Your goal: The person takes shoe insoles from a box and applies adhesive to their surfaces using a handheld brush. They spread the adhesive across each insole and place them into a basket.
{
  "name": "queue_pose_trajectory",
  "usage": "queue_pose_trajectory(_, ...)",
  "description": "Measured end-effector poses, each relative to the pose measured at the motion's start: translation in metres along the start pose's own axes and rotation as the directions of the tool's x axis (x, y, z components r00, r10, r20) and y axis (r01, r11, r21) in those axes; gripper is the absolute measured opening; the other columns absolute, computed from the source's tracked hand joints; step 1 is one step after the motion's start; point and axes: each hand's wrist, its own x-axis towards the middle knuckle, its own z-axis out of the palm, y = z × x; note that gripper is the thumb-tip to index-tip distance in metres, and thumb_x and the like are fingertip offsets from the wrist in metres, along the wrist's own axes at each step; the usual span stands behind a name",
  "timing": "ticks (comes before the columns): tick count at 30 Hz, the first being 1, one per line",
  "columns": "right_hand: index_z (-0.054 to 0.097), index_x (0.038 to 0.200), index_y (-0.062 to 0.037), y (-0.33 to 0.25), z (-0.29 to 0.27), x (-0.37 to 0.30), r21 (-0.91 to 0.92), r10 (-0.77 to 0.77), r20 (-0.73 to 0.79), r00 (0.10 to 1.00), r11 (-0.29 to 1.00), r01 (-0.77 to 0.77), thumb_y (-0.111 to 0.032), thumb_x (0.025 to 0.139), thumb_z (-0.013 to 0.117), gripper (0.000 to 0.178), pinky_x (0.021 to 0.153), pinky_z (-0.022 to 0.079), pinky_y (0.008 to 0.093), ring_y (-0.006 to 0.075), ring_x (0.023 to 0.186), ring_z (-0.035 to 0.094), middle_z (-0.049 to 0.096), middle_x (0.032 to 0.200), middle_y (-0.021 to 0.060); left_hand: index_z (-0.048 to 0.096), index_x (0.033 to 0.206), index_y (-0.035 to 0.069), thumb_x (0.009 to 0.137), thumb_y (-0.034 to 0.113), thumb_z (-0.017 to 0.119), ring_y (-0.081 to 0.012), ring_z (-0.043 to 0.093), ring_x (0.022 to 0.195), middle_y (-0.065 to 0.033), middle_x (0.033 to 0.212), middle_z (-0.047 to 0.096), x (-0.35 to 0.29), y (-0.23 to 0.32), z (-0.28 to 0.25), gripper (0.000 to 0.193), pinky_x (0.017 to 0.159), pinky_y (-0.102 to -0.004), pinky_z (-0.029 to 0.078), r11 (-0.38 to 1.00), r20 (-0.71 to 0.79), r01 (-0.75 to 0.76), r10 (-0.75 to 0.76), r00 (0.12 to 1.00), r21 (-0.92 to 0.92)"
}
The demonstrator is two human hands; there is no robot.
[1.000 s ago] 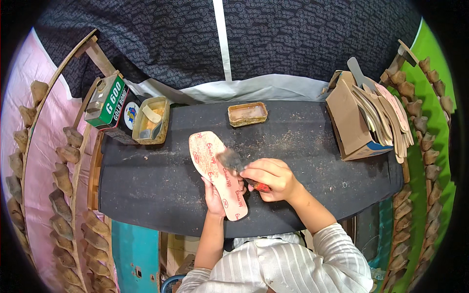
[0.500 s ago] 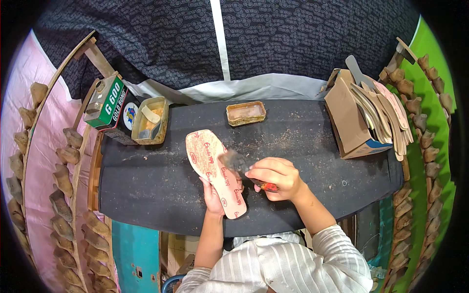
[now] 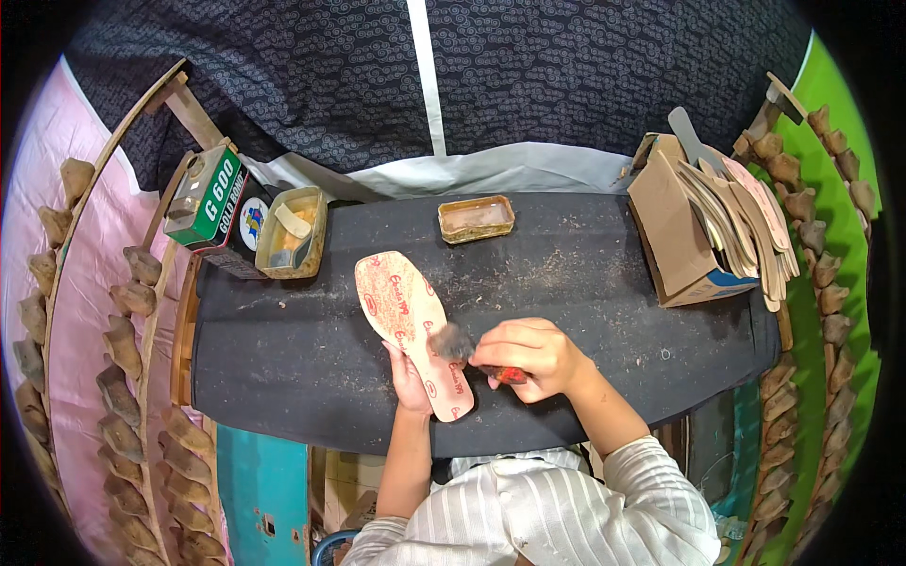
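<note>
A pale pink insole (image 3: 392, 294) printed with red marks is held above the dark table by my left hand (image 3: 408, 385). That hand is closed around its narrow middle, thumb on the near edge and the other fingers mostly hidden beneath. In my right hand (image 3: 536, 357) is a brush (image 3: 457, 343), pinched by its red and dark handle. Its dark grey bristles, slightly blurred, rest on or just over the insole's right side near the waist; actual contact is hard to judge.
Behind the insole stands a shallow dish (image 3: 477, 235). At left are a green and black metal can (image 3: 209, 203) and a plastic tub (image 3: 304, 268) with scrapers. A cardboard box (image 3: 661, 231) of insole-shaped sheets (image 3: 746, 226) stands right. Racks of shoe lasts (image 3: 121, 340) flank the table (image 3: 585, 255).
My right hand and the brush have moved toward me along the insole's right side. My left hand and the insole have shifted only slightly left.
</note>
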Motion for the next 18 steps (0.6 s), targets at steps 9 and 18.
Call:
queue_pose_trajectory(9, 0.066, 0.091, -0.0033, -0.001, 0.006, 0.001, -0.063, 0.045, -0.062, 0.997, 0.997, -0.049, -0.001, 0.056, 0.068, 0.035, 0.062, 0.053, 0.0342, 0.0264, 0.072, 0.064, 0.063, 0.085, 0.0106, 0.043, 0.128, 0.007, 0.091, 0.066, 0.018, -0.0253, 0.058, 0.088, -0.0128, 0.103, 0.059, 0.001, 0.005, 0.031, 0.074, 0.078, -0.0367, 0.047, 0.999, -0.263, -0.033, 0.025, 0.964, -0.025)
queue_pose_trajectory(18, 0.066, 0.092, -0.0045, 0.003, 0.008, 0.01, 0.002, 0.1, -0.093, 0.991, 0.995, -0.1, 0.003, 0.055, 0.067, 0.037, 0.066, 0.053, 0.0339, 0.0266, 0.077, 0.065, 0.064, 0.09, 0.0103, 0.044, 0.126, 0.007, 0.091, 0.066, 0.017, -0.024, 0.058, 0.09, -0.0127, 0.103, 0.059, 0.002, 0.005, 0.002, 0.073, 0.077, -0.0367, 0.048, 0.98, 0.005, -0.038, 0.037, 0.999, 0.197)
